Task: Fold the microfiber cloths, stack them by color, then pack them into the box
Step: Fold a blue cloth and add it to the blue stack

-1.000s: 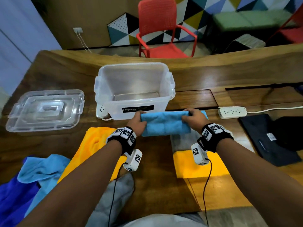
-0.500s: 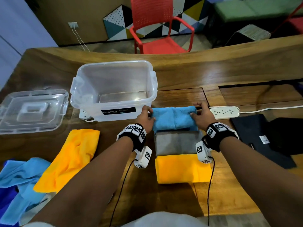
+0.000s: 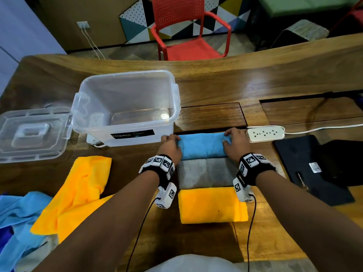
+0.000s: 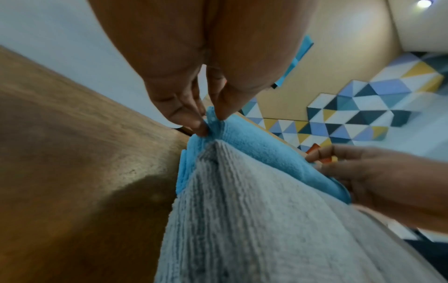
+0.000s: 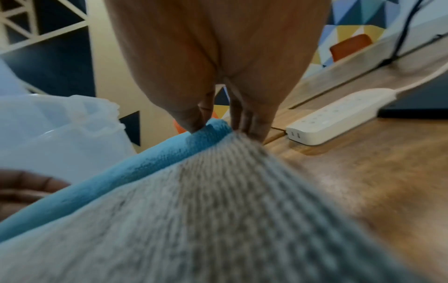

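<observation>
Left hand [image 3: 170,146] and right hand [image 3: 235,144] pinching ends of folded blue cloth [image 3: 202,145], lying mid-desk beside clear box [image 3: 125,108] (touching grey cloth [image 3: 206,172]); uneven lift risking fold slumping open, dragging grey cloth along

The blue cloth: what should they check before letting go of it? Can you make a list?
1. Both hands hold the blue cloth: left hand and right hand pinch its ends. Ok.
2. Cloth folded flat: ok.
3. Lined up behind the grey cloth: ok.
4. Box open, lid off: ok.
5. All cloths folded: not ok, the yellow cloth lies loose.
</observation>
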Tool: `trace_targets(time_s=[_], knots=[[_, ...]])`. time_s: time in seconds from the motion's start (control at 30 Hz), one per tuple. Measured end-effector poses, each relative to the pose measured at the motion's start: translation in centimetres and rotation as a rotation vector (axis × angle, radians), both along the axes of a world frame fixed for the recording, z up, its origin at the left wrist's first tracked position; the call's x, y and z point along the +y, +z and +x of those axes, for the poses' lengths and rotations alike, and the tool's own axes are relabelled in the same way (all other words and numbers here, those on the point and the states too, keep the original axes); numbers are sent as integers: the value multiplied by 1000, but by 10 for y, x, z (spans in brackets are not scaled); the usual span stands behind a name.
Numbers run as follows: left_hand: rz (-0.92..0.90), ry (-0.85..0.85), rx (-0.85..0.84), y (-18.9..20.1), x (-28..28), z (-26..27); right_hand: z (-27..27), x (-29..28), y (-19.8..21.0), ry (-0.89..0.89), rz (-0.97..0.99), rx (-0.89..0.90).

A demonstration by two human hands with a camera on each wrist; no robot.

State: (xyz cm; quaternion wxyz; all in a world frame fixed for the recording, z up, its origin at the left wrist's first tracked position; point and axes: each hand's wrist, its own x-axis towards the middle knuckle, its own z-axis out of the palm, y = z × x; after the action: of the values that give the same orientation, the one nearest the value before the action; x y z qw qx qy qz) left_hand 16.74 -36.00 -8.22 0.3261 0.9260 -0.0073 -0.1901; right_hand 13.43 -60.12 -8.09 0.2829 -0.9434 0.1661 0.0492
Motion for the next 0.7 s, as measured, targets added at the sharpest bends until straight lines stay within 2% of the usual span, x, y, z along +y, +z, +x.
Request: trace_targets(time_s=[0.07, 0.13, 0.2, 0.27, 0.33, 0.4, 0.7], knots=[[149, -134, -180, 10, -7, -5, -3, 5, 4, 106, -123, -79], [276, -346, -305, 12, -16, -13, -8, 13, 6, 257, -214, -87], [356, -523, -284, 5, -24, -21, -13, 22, 0, 402, -269, 16], [405, -613, -198, -10, -26, -29, -17, 26, -15, 492, -278, 159], [433, -648, -148, -23, -26, -37, -21, 26, -28, 512, -264, 294], [451, -648, -111, -33, -24, -44, -24, 25, -35, 525, -268, 356], [446, -547, 23, -48, -18, -44, -21, 26, -47, 561, -307, 362]])
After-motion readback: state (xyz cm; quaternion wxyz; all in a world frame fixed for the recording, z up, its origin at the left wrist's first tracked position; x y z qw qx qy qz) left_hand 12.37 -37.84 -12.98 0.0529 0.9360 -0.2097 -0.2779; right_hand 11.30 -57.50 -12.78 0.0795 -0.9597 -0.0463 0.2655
